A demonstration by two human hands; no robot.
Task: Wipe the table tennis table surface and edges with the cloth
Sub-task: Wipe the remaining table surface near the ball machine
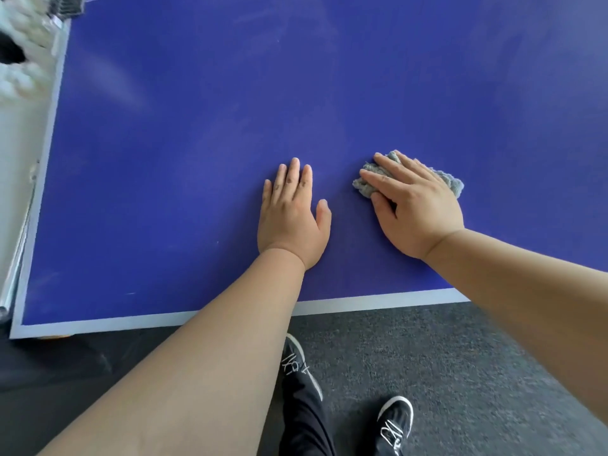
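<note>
The blue table tennis table (204, 133) fills the upper view, with a pale border line along its near edge (378, 301) and its left edge. My left hand (291, 212) rests flat on the surface, fingers straight and together. To its right, my right hand (416, 205) presses a crumpled grey cloth (455, 182) onto the table with straight fingers. The cloth sticks out past the fingertips and on the hand's far side; most of it is hidden under the palm.
The table's near left corner (16, 330) is at the lower left. The net's end (67, 4) shows at the top left. Grey carpet (460, 373) lies below the near edge, where my two black shoes (394, 419) stand. Blurred pale objects sit beyond the left edge.
</note>
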